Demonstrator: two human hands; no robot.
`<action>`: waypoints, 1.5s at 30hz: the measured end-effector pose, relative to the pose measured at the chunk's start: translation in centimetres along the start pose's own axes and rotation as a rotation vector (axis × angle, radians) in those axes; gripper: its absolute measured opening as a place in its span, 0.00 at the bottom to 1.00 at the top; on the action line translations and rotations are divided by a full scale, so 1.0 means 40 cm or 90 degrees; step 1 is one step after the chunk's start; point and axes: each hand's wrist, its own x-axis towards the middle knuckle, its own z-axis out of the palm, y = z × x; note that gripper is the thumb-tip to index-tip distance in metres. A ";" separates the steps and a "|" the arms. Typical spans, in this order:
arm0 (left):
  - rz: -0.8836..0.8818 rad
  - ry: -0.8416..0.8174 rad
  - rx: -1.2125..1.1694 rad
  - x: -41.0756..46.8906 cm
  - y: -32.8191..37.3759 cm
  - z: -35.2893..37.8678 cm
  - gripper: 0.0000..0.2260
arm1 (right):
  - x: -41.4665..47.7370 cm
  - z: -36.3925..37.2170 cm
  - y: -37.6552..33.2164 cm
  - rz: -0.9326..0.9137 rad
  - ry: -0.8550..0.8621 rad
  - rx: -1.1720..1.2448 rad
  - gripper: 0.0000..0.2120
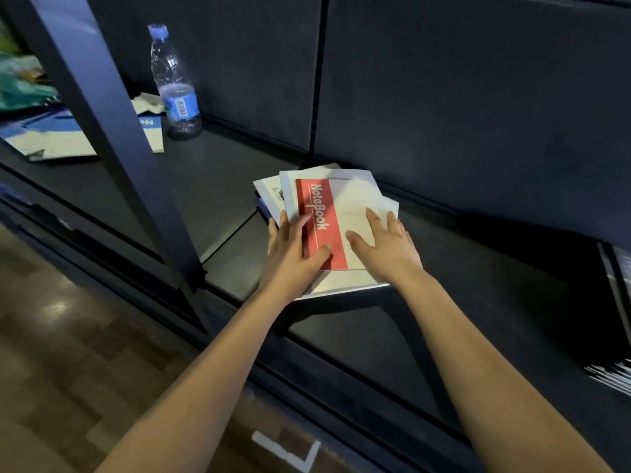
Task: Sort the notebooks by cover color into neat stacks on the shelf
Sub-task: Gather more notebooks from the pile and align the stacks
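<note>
Loose pile of notebooks (341, 281) on the dark shelf (222, 186), fanned and askew, close to the back panel. On top, a red-banded notebook (321, 203) with a cream cover and "Notebook" printed along the band. Under it pale covers, and at the left edge a sliver of blue cover (262, 208).

Left grip (293, 254) released, laid flat on the pile's left side, thumb on the red band, outer fingers reaching past the edge. Right grip (386, 247) likewise released, fingers straight, pressing the cream part of the top cover. No clasp on anything.

Probably light, thin and floppy: soft covers, apt to bend if lifted by one corner and to slide over one another, judging by the fan. Best taken by a long edge or the spine, thumb above and fingers beneath. Or slid off the top under a flat palm while pinning the rest.

Around: a clear water bottle (176, 87) with blue cap and label, upright, well apart to the left rear. Just beside it a blue-and-white notebook (152, 131) and some crumpled paper. Dark upright post (102, 107) between that spot and the pile, likely needing a reach around. At far right, a blurred dark stack (611, 373), contents unclear.
</note>
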 end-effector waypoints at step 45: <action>0.204 -0.053 -0.424 -0.172 0.324 0.120 0.27 | -0.319 -0.201 0.288 0.032 0.270 0.463 0.42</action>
